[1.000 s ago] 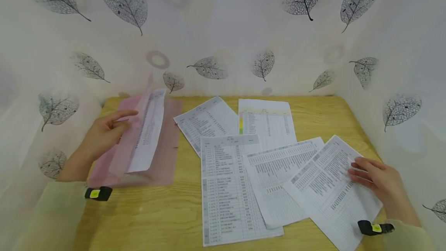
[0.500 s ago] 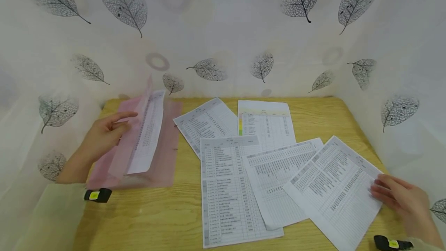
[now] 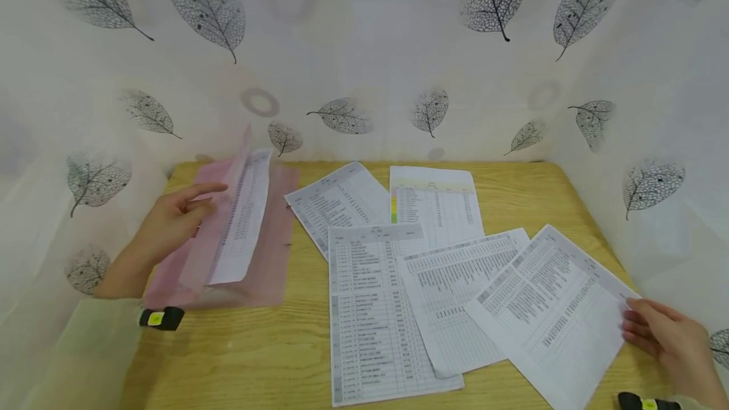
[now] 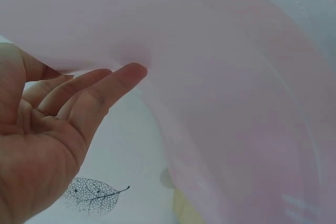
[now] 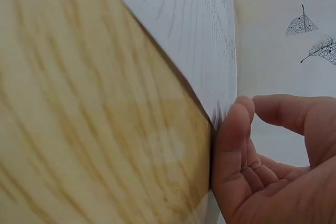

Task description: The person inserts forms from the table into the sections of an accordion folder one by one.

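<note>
A pink translucent folder (image 3: 270, 271) lies on the left of the table with its cover raised. My left hand (image 3: 171, 223) pinches that cover near its edge; in the left wrist view the index finger (image 4: 118, 85) presses into the pink film. A printed white sheet (image 3: 228, 264) leans inside the folder. At the far right, my right hand (image 3: 672, 337) touches the right corner of a printed sheet of paper (image 3: 558, 315). The right wrist view shows loosely bent fingers (image 5: 231, 129) at the paper's corner (image 5: 194, 66), with the thumb above them.
Several other printed sheets overlap mid-table: a long sheet (image 3: 370, 309), a tilted sheet (image 3: 461, 296), a back-left sheet (image 3: 342, 195) and one with a coloured strip (image 3: 435, 198). A leaf-patterned cloth (image 3: 364, 49) surrounds the wooden table (image 3: 239, 359) at the back and sides.
My right hand has slid right and toward me, from the printed face of the rightmost sheet to its right corner. The left hand and raised folder cover stay as they were.
</note>
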The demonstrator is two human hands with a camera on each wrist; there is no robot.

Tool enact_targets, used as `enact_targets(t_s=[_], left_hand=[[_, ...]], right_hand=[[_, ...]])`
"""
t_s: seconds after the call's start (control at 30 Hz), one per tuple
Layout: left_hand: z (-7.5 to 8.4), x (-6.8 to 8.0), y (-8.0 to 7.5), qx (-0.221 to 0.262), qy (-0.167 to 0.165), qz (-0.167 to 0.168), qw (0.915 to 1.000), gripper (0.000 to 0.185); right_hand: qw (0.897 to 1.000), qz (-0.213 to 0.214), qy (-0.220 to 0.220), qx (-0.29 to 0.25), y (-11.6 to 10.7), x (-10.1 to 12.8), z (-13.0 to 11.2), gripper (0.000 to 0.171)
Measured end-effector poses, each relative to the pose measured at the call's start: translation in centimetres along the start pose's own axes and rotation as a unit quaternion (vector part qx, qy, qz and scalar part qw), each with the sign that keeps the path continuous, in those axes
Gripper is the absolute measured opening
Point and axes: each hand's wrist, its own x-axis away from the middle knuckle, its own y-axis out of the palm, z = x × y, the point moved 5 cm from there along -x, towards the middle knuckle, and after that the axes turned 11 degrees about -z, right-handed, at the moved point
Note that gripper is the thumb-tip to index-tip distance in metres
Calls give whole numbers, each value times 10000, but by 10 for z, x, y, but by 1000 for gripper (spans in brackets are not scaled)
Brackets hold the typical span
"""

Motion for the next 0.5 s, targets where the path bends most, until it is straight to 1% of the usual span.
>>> enact_targets(t_s=[0.03, 0.07, 0.13, 0.2, 0.27, 0.3, 0.43, 0.5], left_hand=[[0, 0, 0, 18, 5, -11, 10000, 38], [0, 0, 1, 29, -4, -20, 10000, 38], [0, 0, 1, 29, -36, -25, 10000, 38], [0, 0, 1, 19, -67, -27, 10000, 39], [0, 0, 1, 21, -98, -37, 9999, 39], [0, -1, 1, 23, -103, -36, 9999, 39], [-1, -1, 2, 60, -109, -47, 9999, 39], [-1, -1, 2, 68, -106, -56, 9999, 39]], right_hand=[[10000, 57, 11, 27, -1, -2, 1, 14], [9999, 108, 26, 85, -2, -5, 1, 24], [9996, 213, 26, 192, -2, -7, 1, 57], [9993, 278, 20, 244, -3, -10, 1, 82], [9992, 306, 31, 250, -3, -11, 1, 93], [9992, 310, 30, 236, -3, -10, 1, 95], [9990, 352, 91, 259, -3, -12, 2, 93], [9991, 334, 55, 273, -1, -12, 1, 99]])
